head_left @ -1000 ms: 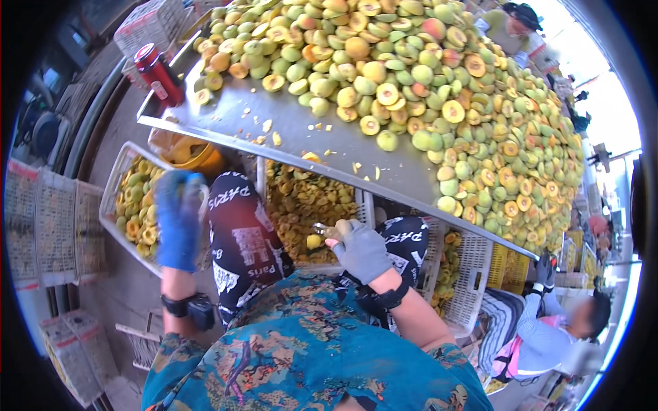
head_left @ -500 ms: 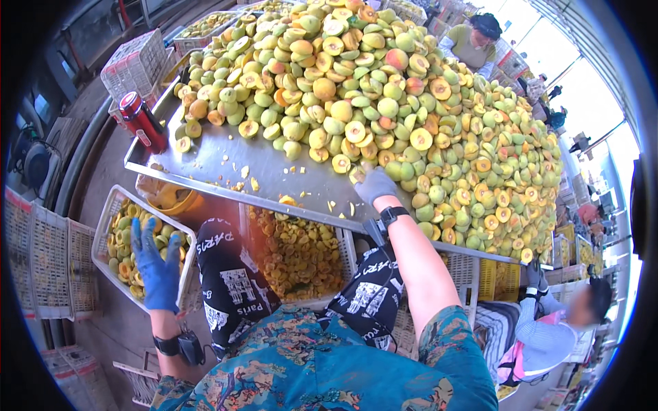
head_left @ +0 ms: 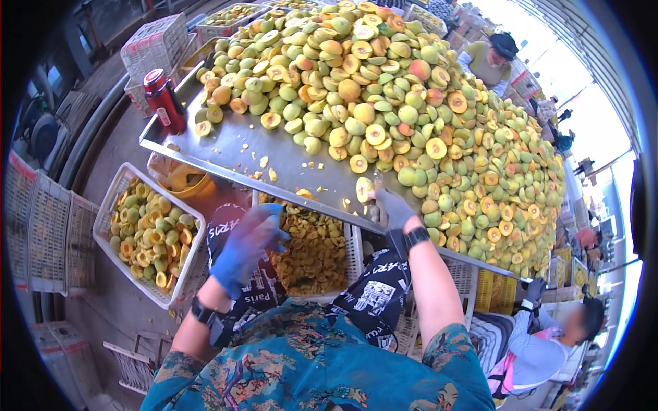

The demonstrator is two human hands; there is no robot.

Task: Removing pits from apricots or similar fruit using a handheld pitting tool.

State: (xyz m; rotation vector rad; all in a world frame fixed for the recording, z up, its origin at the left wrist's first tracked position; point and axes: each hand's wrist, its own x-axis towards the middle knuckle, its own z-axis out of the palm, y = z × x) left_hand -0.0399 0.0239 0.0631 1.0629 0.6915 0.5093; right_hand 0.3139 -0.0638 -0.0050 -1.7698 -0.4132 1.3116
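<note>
My left hand [head_left: 245,243], in a blue glove and blurred by motion, hangs over my patterned trousers beside a crate of fruit scraps [head_left: 308,253], fingers apart and nothing visible in them. My right hand [head_left: 389,209], in a grey glove, is closed on a halved yellow-green fruit [head_left: 364,190] above the front of the steel table [head_left: 295,175]; a small metal thing by its fingers is too unclear to name. Just beyond lies a big heap of halved fruit [head_left: 370,89]. At my left stands a white crate of hollowed fruit halves [head_left: 147,240].
A red flask [head_left: 168,109] stands on the table's left end, near a yellow bucket [head_left: 192,188]. Stacked crates [head_left: 51,226] line the left. One co-worker [head_left: 528,356] sits at my right; another [head_left: 490,61] works behind the heap. A yellow crate [head_left: 497,288] lies under the table's right side.
My right hand went from my lap up to the heap, then drew slightly back with a fruit half. My left hand has moved right, from the white crate to over my lap.
</note>
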